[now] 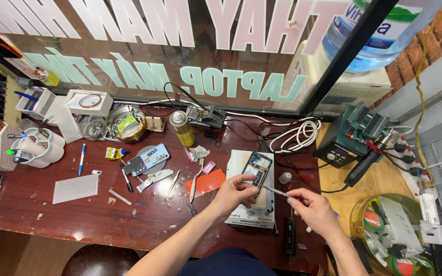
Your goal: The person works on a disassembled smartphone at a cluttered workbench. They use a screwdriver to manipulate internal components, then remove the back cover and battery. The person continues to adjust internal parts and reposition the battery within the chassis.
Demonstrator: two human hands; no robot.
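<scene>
Opened phone (257, 167) just above L hand (235, 192), prob touching; R hand (310, 205) w/ tweezers (277, 191)

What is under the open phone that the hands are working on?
The opened phone lies on a white box-like pad, which rests on the dark red table. The left hand covers part of the pad, so anything beneath there is hidden.

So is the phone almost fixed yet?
Not yet, it seems. Done: the opened phone has its back off, insides showing, lying on a white pad. In hand: the left hand steadies it while the right hand holds a thin tool towards it. Left: closing it; a phone back cover lies apart.
</scene>
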